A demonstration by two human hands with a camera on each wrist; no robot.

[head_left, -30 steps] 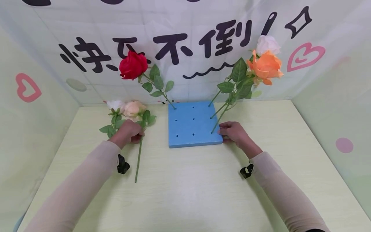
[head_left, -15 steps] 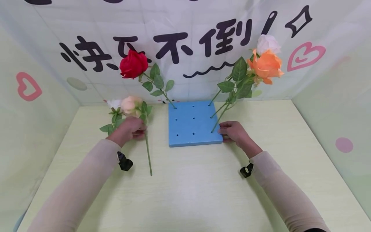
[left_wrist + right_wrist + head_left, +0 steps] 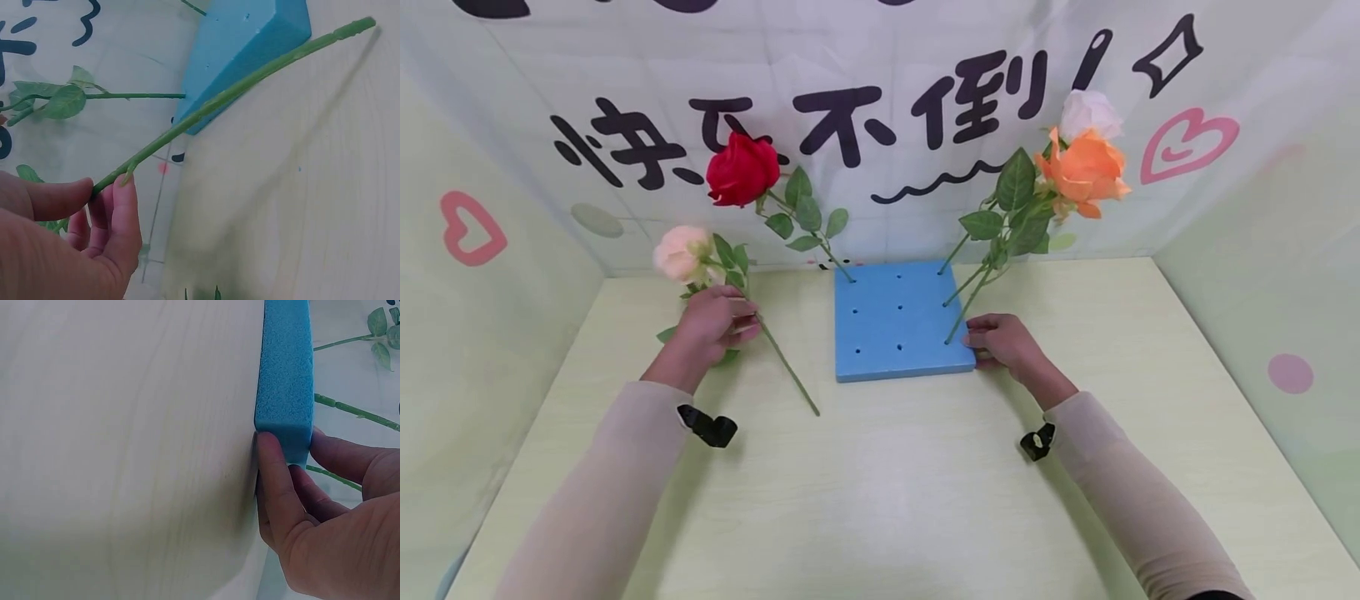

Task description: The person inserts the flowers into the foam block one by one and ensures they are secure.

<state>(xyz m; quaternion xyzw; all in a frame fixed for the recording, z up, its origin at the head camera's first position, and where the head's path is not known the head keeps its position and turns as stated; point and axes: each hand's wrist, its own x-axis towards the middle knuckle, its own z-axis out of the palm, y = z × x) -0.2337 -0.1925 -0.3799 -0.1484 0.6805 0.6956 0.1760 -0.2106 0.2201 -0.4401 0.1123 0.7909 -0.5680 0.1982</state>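
One pink rose (image 3: pixel 681 254): left fingers (image 3: pixel 127 212) pinch stem (image 3: pixel 200 112), bare end (image 3: pixel 356 29) jutting beyond them, likely for easier aiming; right fingers (image 3: pixel 276 478) grip blue block (image 3: pixel 878 327), seemingly to steady it.

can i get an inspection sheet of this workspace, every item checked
surface: pale wood-grain table
job's things: blue block with red rose inserted at back left, three stems along its right side; pale pink rose held, not inserted; other leaves partly hidden
clutter: nothing seen
hands: left hand pinches the pink rose's stem; right hand grips the block's right edge
cables: nothing seen
surroundings: white backdrop with black characters
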